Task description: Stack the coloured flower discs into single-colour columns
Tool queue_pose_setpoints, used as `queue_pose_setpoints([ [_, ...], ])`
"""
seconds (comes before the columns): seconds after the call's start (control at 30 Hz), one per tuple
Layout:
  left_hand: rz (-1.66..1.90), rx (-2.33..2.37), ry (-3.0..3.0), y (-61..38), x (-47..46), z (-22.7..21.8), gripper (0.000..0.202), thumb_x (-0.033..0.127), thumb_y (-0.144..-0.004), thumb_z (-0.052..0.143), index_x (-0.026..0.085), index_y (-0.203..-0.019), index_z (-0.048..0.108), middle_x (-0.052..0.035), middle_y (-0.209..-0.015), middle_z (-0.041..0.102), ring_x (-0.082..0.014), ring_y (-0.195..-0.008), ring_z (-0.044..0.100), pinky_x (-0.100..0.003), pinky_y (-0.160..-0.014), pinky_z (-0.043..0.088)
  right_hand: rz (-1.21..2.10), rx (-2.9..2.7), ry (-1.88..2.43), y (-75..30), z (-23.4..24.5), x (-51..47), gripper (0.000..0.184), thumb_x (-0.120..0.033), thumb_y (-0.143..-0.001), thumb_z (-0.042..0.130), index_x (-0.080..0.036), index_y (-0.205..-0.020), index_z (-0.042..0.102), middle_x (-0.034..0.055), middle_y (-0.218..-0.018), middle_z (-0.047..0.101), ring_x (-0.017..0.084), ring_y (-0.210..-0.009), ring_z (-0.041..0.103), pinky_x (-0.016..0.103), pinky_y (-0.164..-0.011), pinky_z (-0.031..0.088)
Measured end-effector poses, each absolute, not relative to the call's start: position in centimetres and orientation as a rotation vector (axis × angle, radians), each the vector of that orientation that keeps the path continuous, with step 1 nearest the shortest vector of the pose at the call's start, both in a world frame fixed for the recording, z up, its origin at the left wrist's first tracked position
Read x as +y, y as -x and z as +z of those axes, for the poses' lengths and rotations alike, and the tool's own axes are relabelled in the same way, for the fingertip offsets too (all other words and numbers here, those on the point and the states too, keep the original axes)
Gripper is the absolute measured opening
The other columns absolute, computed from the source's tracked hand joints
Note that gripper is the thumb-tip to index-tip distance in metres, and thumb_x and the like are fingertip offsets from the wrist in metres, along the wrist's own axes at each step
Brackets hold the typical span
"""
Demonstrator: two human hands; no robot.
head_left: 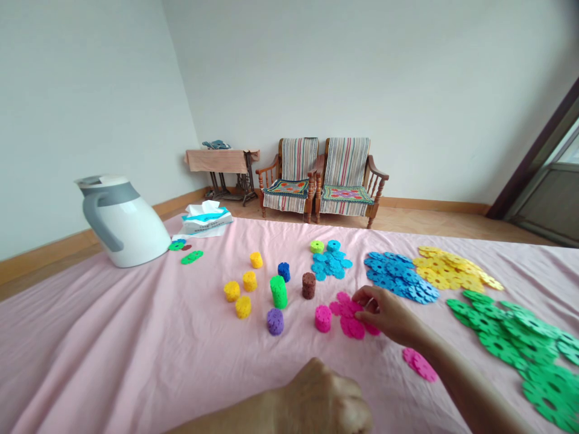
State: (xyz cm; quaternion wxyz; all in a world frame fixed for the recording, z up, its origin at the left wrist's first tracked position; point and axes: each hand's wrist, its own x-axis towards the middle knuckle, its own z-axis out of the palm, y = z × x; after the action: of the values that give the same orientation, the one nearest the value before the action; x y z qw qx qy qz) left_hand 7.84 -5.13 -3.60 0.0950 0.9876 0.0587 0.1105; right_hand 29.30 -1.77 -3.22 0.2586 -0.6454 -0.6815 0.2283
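Note:
My right hand point(384, 310) reaches into a loose pile of pink notched discs point(350, 313); its thumb and forefinger are curved and apart, at the discs. My left hand point(328, 395) is closed at the near edge, back of the hand towards me; anything inside is hidden. Left of the pile stands a pink disc stack point(322, 318). Around it are a brown stack point(309, 286), a purple stack point(275, 322), a taller green stack point(278, 292), a dark blue stack point(283, 272) and several yellow stacks point(243, 307). A few pink discs point(420, 364) lie below my right wrist.
Light blue discs point(332, 264) lie behind, beside a lime stack point(316, 246). Heaps of blue point(400, 277), yellow point(452, 268) and green discs point(520, 331) spread rightward. A white jug point(131, 229) and tissue pack point(207, 220) stand left on the pink cloth point(136, 343).

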Motion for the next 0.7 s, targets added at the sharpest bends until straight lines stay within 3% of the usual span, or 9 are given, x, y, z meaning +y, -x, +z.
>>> queue_pose_setpoints([
  [0.27,0.306,0.17,-2.954,-7.8,-5.1,-3.5,0.029,0.029,-0.077,0.071,0.016,-0.056,0.054,0.0068,-0.055,0.052,-0.0072,-0.046,0.038,-0.023,-0.039,0.024,0.49,-1.732,1.661,-27.2,-2.2,-2.2,0.013,-0.025,-0.073,0.058,-0.019,-0.084,0.059,0.0023,-0.082,0.063,0.015,-0.069,0.058,0.028,-0.063,0.045],
  [0.5,0.291,0.194,-3.001,-7.6,-5.0,-3.9,0.021,0.028,-0.077,0.072,0.018,-0.063,0.061,0.0066,-0.059,0.054,-0.008,-0.046,0.039,-0.025,-0.037,0.02,0.551,-1.754,1.464,-22.4,-0.7,-4.0,0.015,-0.018,-0.072,0.059,-0.02,-0.087,0.057,0.0004,-0.082,0.06,0.014,-0.073,0.055,0.027,-0.065,0.044],
  [0.7,0.285,0.199,-2.986,-7.8,-4.9,-3.8,0.025,0.027,-0.075,0.074,0.017,-0.058,0.058,0.0067,-0.057,0.052,-0.0076,-0.046,0.039,-0.024,-0.036,0.019,0.567,-1.733,1.513,-21.9,-1.3,-3.9,0.015,-0.019,-0.07,0.063,-0.02,-0.084,0.058,0.0006,-0.084,0.058,0.015,-0.076,0.054,0.028,-0.066,0.044],
])
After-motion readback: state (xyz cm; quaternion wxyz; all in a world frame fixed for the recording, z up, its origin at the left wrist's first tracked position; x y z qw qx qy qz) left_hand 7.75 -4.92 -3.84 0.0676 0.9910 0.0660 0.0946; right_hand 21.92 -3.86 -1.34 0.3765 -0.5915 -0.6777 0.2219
